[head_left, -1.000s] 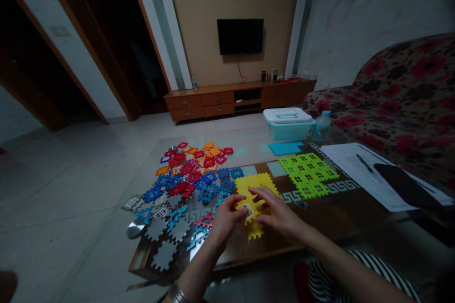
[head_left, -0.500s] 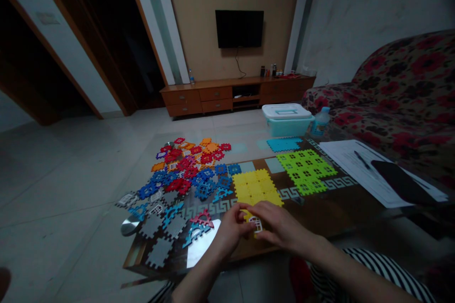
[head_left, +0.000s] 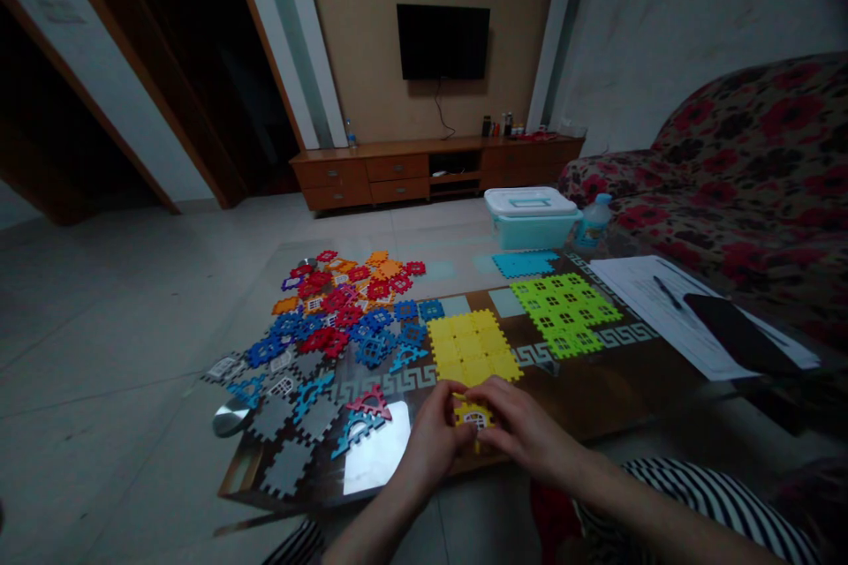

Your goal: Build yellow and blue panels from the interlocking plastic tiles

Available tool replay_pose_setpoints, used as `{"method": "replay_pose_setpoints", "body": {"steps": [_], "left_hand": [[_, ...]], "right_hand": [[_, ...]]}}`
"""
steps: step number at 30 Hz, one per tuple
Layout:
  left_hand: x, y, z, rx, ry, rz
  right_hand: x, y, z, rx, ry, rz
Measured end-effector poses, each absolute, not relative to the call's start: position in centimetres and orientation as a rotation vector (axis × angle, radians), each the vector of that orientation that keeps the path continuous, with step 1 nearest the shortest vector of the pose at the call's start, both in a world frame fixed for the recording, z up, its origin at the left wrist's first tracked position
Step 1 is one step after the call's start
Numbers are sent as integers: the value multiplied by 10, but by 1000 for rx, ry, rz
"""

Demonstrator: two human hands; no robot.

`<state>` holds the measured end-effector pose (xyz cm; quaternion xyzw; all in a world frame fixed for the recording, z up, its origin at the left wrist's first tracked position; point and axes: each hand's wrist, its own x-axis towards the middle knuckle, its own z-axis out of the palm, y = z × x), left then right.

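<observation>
- Yellow tile, a small square piece with toothed edges and a white window-shaped insert, is held just above the near edge of the worktop.
- Left hand grips it from the 9 o'clock side and right hand from the 3 o'clock side. The fingers of both are closed on its rim, thumbs below.
- At 12 o'clock from the tile, near but not touching, lies a yellow mat of joined tiles, flat on the worktop.
- At 1 o'clock, further off, lies a green mat. Beyond it stands a lidded box.
- At 10 to 11 o'clock lies a heap of loose red, blue and orange tiles. At 9 o'clock lie grey tiles.
- At 2 o'clock, well apart, lie papers.
- Handling, as a judgement: the tile looks like thin moulded plastic, light and fairly stiff, not fragile. The smooth faces may slip, so the toothed edges give the surest hold. The insert may pop out if pressed, so the frame is the better place to grip.
</observation>
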<state>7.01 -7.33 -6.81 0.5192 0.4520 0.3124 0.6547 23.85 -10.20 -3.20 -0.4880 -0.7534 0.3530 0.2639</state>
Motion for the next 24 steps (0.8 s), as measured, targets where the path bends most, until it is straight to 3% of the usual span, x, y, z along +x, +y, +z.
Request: {"method": "replay_pose_setpoints", "body": {"steps": [16, 24], "left_hand": [[66, -82, -54, 1378, 1126, 747], [48, -70, -49, 1998, 1333, 786]], "right_hand": [[250, -82, -47, -1411, -1788, 1134], [301, -58, -55, -1627, -1897, 986]]}}
